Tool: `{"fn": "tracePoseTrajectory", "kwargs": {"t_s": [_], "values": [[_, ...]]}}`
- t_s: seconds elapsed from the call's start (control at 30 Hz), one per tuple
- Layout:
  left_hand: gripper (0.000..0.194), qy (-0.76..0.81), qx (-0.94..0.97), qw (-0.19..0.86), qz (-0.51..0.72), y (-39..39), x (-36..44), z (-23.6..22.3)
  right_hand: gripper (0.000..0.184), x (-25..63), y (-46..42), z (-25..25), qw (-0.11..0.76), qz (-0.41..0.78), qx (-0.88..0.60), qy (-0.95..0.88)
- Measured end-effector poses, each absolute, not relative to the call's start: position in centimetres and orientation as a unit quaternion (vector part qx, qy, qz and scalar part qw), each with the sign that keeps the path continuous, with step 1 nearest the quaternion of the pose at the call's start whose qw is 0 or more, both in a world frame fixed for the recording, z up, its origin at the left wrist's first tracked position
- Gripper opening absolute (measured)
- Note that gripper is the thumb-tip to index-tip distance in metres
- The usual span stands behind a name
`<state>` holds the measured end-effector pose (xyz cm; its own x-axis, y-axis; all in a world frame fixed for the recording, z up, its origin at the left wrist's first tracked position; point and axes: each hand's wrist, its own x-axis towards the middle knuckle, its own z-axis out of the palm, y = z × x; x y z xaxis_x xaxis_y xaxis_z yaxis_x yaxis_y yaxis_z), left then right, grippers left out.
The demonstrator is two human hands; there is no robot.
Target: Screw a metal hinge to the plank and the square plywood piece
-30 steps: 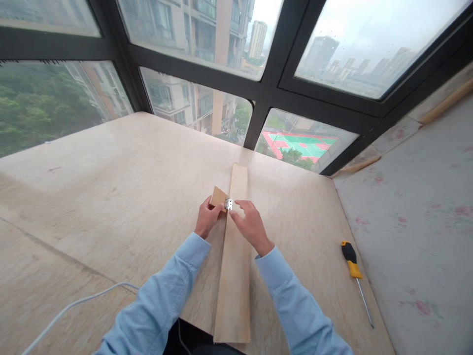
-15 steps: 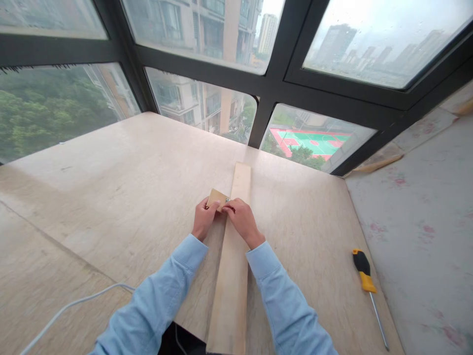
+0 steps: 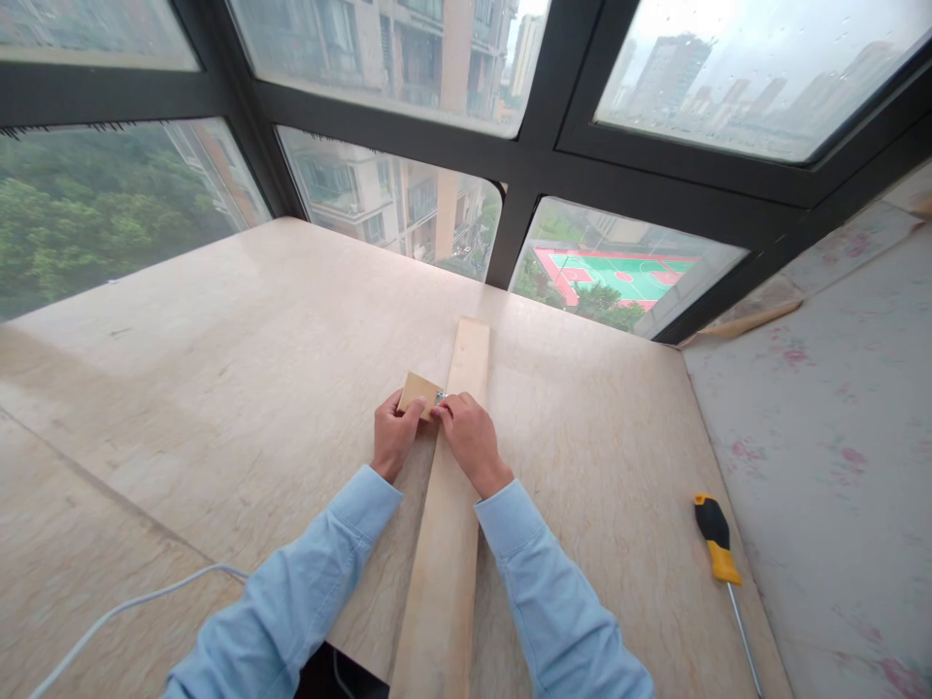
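My left hand point(image 3: 395, 429) is closed on a small flat wooden block point(image 3: 416, 390), thumb on top of it. At the block's right edge sits a small shiny metal piece point(image 3: 441, 396), possibly a hinge; its exact kind is too small to tell. My right hand point(image 3: 468, 435) is closed, its thumb and fingers pinched at that metal piece. What lies between those fingertips is mostly hidden. Under the right hand runs a long pale wooden board point(image 3: 443, 573), and the block's right side is beside the board's left edge.
A black-and-yellow screwdriver point(image 3: 717, 544) lies at the right near the papered wall point(image 3: 837, 466). A white cable point(image 3: 138, 604) crosses the surface at lower left. Dark window frames point(image 3: 502, 233) bound the marble-like ledge point(image 3: 218, 388). A black object point(image 3: 339, 672) shows at the bottom.
The view has shifted slightly, so the hands, board and block sit a little further left. Both hands keep the same grip at the block and metal piece.
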<state>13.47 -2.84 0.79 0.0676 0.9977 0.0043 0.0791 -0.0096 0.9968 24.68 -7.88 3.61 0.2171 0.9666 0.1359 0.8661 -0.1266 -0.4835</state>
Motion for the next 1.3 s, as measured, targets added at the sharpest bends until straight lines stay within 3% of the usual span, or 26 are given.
{"fn": "tracePoseTrajectory", "kwargs": {"t_s": [0.4,0.6,1.3], "values": [[0.019,0.509,0.575,0.454,0.452,-3.1,13.3,1.6,0.017,24.6,-8.1,4.1,0.166,0.085,-0.742,-0.644],[0.024,0.503,0.541,0.498,0.454,-2.7,13.3,0.7,0.018,25.3,-8.3,4.1,0.187,0.075,-0.715,-0.67],[0.018,0.534,0.599,0.415,0.429,-3.1,13.3,1.4,0.017,25.6,-8.1,3.7,0.27,0.1,-0.664,-0.69]]}}
